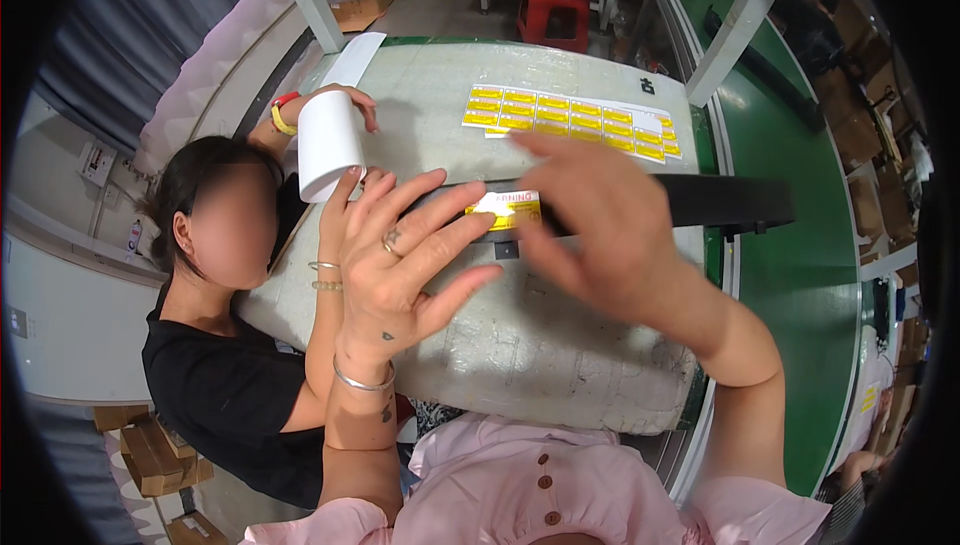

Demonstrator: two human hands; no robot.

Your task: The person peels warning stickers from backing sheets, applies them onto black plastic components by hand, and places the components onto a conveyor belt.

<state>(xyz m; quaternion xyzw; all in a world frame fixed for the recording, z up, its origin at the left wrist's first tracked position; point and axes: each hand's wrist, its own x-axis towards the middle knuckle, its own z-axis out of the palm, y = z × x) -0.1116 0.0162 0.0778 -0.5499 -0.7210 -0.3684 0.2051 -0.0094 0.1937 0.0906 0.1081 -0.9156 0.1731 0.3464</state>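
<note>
A long black bar point(715, 201) lies across the table in front of me, with a small black tab point(508, 251) on its near side. On the bar sits a yellow and white label point(520, 213). My left hand point(410, 255) is spread flat over the bar's left part, its fingertips touching the label. Blurred by motion, my right hand point(610, 225) hovers over the bar just right of the label, thumb and forefinger apart, and I see nothing held. Beyond the bar lie sheets of similar yellow labels point(555, 115).
At my left a co-worker in a black top point(225, 385) has both hands around a curled white sheet point(330, 145). The padded table point(600, 345) borders a green conveyor point(800, 345) on the right. A red stool point(553, 17) stands beyond, and cardboard boxes point(155, 455) lie at lower left.
</note>
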